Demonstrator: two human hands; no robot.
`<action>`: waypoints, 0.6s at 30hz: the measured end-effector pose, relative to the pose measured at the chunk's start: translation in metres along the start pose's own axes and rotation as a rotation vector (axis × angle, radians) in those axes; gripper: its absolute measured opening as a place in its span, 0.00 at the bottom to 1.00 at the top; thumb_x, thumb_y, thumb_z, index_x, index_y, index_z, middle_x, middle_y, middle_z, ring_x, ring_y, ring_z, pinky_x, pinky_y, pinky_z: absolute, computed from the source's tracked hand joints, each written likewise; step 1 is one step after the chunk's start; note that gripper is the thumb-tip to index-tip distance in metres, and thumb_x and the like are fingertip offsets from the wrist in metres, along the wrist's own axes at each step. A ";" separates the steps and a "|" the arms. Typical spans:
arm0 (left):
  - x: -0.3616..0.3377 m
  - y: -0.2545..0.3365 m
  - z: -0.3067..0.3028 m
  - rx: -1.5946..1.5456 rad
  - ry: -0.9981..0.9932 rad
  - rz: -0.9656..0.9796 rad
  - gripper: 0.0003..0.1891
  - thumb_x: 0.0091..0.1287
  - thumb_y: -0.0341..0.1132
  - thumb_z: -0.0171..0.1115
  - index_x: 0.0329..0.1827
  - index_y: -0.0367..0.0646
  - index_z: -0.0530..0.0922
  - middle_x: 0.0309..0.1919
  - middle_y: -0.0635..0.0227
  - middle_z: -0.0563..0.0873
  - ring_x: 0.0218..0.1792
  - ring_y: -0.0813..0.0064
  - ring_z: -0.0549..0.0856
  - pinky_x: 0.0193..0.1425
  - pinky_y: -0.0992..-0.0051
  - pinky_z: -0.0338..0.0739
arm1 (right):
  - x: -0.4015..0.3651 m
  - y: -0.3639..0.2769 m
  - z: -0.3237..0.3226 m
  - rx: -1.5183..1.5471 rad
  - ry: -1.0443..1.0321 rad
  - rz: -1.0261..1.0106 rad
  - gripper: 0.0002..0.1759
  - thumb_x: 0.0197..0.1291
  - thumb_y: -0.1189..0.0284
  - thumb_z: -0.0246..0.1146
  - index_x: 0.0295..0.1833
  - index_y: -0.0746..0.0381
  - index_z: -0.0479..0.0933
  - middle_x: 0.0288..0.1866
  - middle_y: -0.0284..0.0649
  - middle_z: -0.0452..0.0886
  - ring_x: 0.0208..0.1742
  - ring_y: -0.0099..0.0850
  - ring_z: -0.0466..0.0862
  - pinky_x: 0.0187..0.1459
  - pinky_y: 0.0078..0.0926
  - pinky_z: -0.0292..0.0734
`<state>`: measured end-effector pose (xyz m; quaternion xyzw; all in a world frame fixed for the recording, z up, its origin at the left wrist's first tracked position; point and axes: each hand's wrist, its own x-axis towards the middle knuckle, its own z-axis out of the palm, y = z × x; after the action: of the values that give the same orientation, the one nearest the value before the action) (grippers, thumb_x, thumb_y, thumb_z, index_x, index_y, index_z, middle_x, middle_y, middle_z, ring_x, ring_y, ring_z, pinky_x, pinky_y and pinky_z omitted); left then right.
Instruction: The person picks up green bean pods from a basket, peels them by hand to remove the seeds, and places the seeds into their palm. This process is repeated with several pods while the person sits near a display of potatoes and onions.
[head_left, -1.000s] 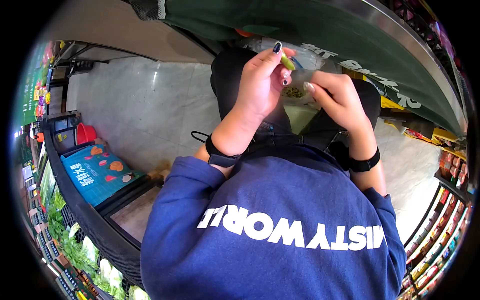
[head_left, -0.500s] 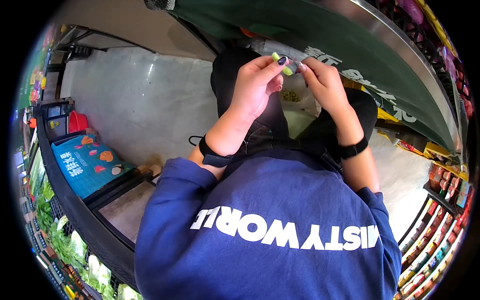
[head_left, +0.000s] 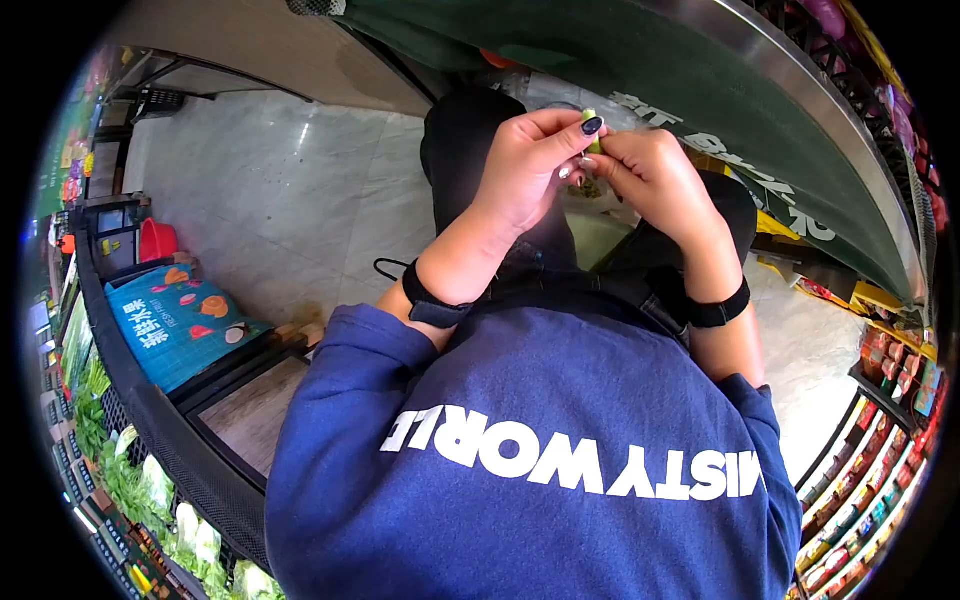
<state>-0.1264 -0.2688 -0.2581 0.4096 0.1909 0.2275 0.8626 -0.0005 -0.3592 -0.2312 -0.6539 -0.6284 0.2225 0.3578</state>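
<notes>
A small light-green piece (head_left: pixel 594 132), too little shown to name its kind, is pinched between the thumb and fingers of my left hand (head_left: pixel 525 170). My right hand (head_left: pixel 655 180) meets it from the other side, its thumb and forefinger closed at the piece's edge. The fingertips of both hands nearly touch, and they hide much of the piece. Below them, between my knees, part of a pale container or bag (head_left: pixel 597 235) shows, with greenish bits near its top, mostly covered by my hands.
A dark green cloth with white lettering (head_left: pixel 560 50) hangs in front of me, along a metal edge (head_left: pixel 800 75). At left are a blue printed box (head_left: pixel 180 325), a red basin (head_left: pixel 157 241) and leafy vegetables (head_left: pixel 150 490). Shelves of packaged goods (head_left: pixel 860 500) line the right.
Both hands have come closer together and slightly lower. The light-green piece has shifted right, and my right fingers have closed in against it.
</notes>
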 end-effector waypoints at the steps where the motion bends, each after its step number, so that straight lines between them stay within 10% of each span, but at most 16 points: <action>1: 0.000 0.000 0.000 -0.055 -0.019 -0.029 0.09 0.59 0.34 0.60 0.37 0.37 0.77 0.27 0.73 0.79 0.19 0.90 0.68 0.23 0.87 0.63 | -0.001 0.000 -0.002 0.001 0.001 -0.001 0.10 0.53 0.69 0.59 0.26 0.65 0.73 0.19 0.48 0.73 0.22 0.45 0.73 0.23 0.33 0.66; 18: -0.006 0.016 0.009 0.167 -0.227 0.069 0.06 0.58 0.30 0.60 0.35 0.39 0.75 0.23 0.73 0.76 0.16 0.90 0.68 0.15 0.89 0.63 | -0.013 -0.014 -0.017 -0.396 0.062 -0.170 0.15 0.49 0.61 0.61 0.22 0.61 0.71 0.16 0.41 0.74 0.21 0.39 0.76 0.22 0.33 0.70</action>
<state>-0.1303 -0.2685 -0.2392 0.5091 0.0963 0.1924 0.8334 0.0010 -0.3755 -0.2119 -0.6624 -0.7016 0.0436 0.2589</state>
